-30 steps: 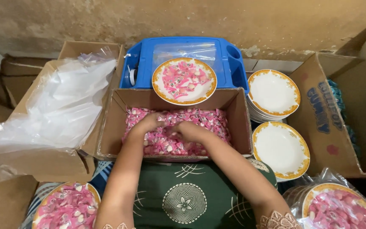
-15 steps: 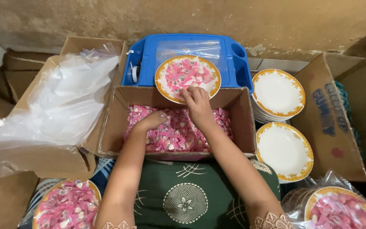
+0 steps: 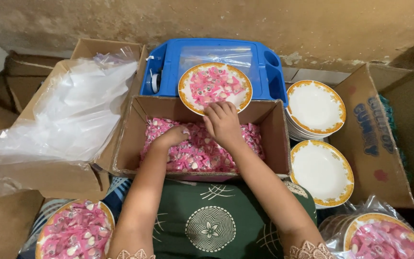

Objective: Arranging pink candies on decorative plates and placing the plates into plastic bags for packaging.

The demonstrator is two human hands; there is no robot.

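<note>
A brown cardboard box [image 3: 129, 139] in front of me is filled with small pink wrapped candies [image 3: 202, 153]. My left hand [image 3: 171, 137] is sunk into the candies at the box's left side, fingers closed on some of them. My right hand [image 3: 224, 122] hovers with curled fingers over the box's far wall, its fingertips at the near rim of a white plate with an orange border [image 3: 215, 86]. That plate holds a pile of the same candies and rests on a blue plastic tray [image 3: 264, 62]. What the right hand holds is hidden.
A stack of empty orange-rimmed plates [image 3: 315, 105] and another empty plate [image 3: 321, 170] lie to the right. Bagged plates of candies sit at lower left [image 3: 75, 230] and lower right [image 3: 384, 237]. Clear plastic bags [image 3: 73, 115] fill a box on the left. An open carton [image 3: 374, 139] stands right.
My right hand rose from the candy box to the plate, then drew back slightly to the plate's near rim. My left hand stayed in the candies, shifting a little.
</note>
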